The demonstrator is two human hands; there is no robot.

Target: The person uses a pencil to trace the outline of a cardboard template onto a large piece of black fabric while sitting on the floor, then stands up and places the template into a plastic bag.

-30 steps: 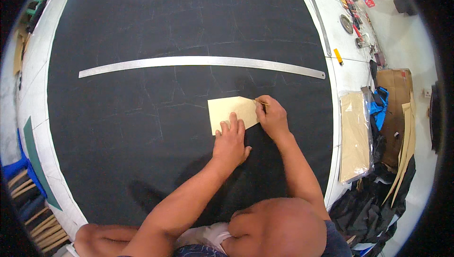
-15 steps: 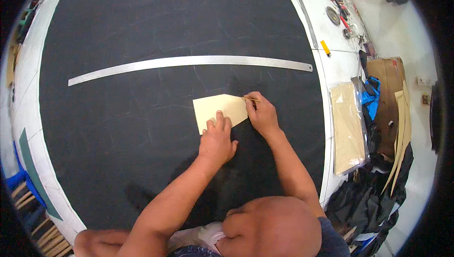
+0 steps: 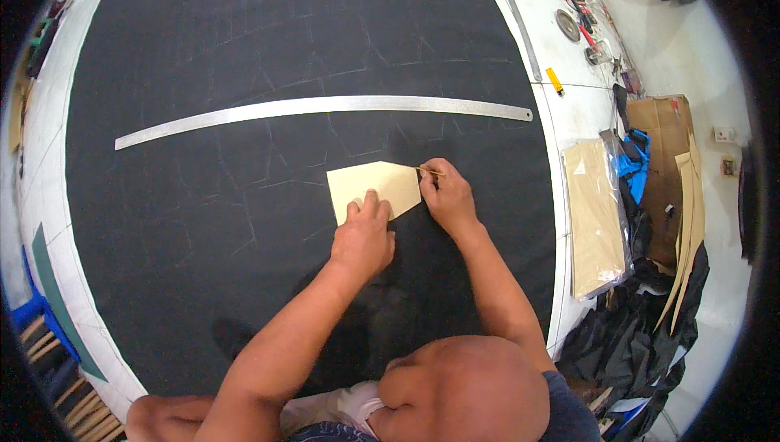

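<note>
A cream paper pattern piece (image 3: 396, 184) with an angled outline lies on a large spread of black fabric (image 3: 203, 279). My left hand (image 3: 364, 235) rests over its lower part with the fingers spread, pressing it down. At the pattern's right corner, my right hand (image 3: 448, 197) pinches a thin yellowish pencil-like stick (image 3: 431, 171). The stick's tip is at the pattern's edge, too small to make out exactly. Beyond both hands, a long steel ruler (image 3: 341, 104) lies across the cloth. Faint pale lines mark the fabric around it.
To the right are a bagged stack of tan paper (image 3: 593, 214), a cardboard box (image 3: 660, 174), crumpled black cloth (image 3: 626, 344) and a yellow cutter-like tool (image 3: 554, 81). Another metal strip (image 3: 516, 19) runs along the right table edge. A green strip (image 3: 65, 304) lies left.
My left hand has shifted slightly left on the pattern piece. My right hand still pinches the stick at the same corner. The whole view has moved a little.
</note>
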